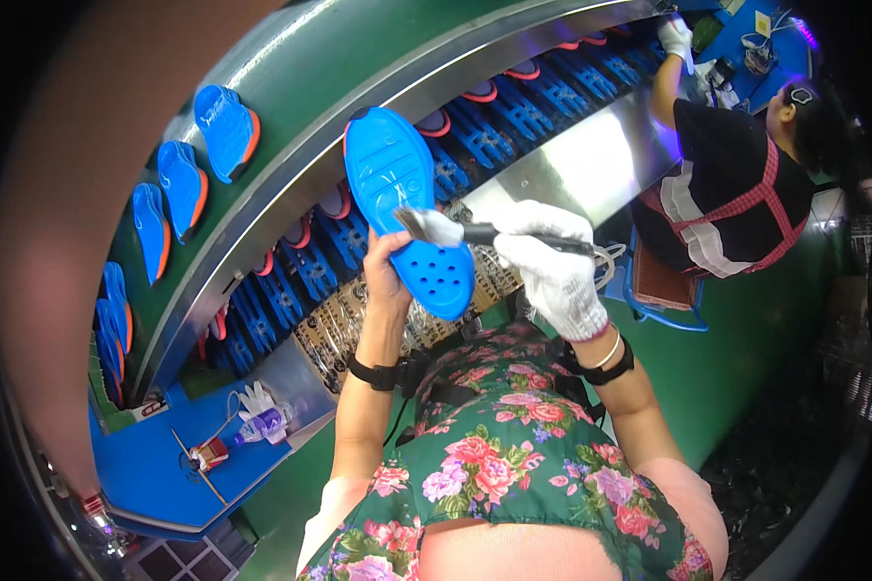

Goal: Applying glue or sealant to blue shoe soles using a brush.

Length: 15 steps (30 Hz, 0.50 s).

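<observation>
One blue insole (pixel 386 165) is gripped in the bare left hand (pixel 386 274) near the conveyor's edge (pixel 305 160); the gloved right hand (pixel 555 271) clasps a brush (pixel 477 233).

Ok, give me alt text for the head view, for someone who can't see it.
A bare left hand holds up a blue shoe sole, while the white-gloved right hand holds a black-handled brush over it. Orange-edged blue soles lie on a green surface at the upper left, and a co-worker is at the upper right.
</observation>
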### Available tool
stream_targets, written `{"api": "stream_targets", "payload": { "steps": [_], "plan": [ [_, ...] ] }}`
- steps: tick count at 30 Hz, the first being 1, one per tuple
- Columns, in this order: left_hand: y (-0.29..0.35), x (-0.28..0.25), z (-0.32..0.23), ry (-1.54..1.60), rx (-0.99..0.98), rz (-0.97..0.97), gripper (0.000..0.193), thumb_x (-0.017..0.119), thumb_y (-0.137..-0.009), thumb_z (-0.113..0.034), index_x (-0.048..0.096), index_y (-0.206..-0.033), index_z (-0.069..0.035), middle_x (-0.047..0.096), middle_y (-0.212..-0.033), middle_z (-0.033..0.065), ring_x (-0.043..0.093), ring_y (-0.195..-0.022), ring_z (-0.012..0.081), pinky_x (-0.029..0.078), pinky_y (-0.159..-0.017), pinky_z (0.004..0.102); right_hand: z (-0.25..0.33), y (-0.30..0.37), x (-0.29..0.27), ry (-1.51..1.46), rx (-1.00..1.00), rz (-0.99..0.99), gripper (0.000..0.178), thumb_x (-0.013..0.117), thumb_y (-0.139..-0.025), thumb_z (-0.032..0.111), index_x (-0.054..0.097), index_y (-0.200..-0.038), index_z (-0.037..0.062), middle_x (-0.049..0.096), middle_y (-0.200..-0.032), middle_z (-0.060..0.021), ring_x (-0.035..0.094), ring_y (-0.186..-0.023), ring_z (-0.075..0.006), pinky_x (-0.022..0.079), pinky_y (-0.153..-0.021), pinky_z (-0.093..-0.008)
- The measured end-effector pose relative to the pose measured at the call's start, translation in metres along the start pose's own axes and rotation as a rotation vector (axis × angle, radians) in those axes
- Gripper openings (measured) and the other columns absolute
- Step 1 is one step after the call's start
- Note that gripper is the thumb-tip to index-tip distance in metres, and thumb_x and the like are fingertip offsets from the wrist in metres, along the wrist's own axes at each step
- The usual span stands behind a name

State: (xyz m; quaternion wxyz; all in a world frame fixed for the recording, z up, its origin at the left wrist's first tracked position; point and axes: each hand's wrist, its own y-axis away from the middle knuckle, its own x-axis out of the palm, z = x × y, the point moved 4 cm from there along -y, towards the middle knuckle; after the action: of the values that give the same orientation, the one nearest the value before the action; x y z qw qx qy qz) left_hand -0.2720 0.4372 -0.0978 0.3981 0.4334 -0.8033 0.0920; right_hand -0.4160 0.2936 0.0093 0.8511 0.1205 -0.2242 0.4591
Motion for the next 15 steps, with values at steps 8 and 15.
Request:
{"api": "stream_targets", "payload": {
  "steps": [8, 15],
  "plan": [
    [0.048, 0.024, 0.021, 0.849, -0.215, 0.277, 0.096, 0.065, -0.086, -0.067, 0.033, -0.151, -0.003, 0.058, -0.132, 0.0254, 0.059, -0.12, 0.0461, 0.049, -0.103, 0.0589, 0.009, -0.014, 0.017, 0.334, -0.3, 0.151, 0.022, 0.076, -0.08, -0.004, 0.076, -0.102, -0.0034, 0.076, -0.101, -0.0144, 0.073, -0.09, -0.0197, 0.059, -0.081, -0.0314],
    [0.044, 0.012, 0.017, 0.189, -0.061, 0.06, 0.085, 0.032, -0.096, -0.077, 0.036, -0.155, -0.016, 0.046, -0.153, 0.0071, 0.047, -0.136, 0.0281, 0.039, -0.114, 0.0452, 0.014, -0.012, 0.033, 0.631, -0.55, 0.261, 0.019, 0.074, -0.081, -0.002, 0.075, -0.101, -0.002, 0.075, -0.103, -0.016, 0.072, -0.09, -0.0239, 0.058, -0.079, -0.0344]
  ]
}}
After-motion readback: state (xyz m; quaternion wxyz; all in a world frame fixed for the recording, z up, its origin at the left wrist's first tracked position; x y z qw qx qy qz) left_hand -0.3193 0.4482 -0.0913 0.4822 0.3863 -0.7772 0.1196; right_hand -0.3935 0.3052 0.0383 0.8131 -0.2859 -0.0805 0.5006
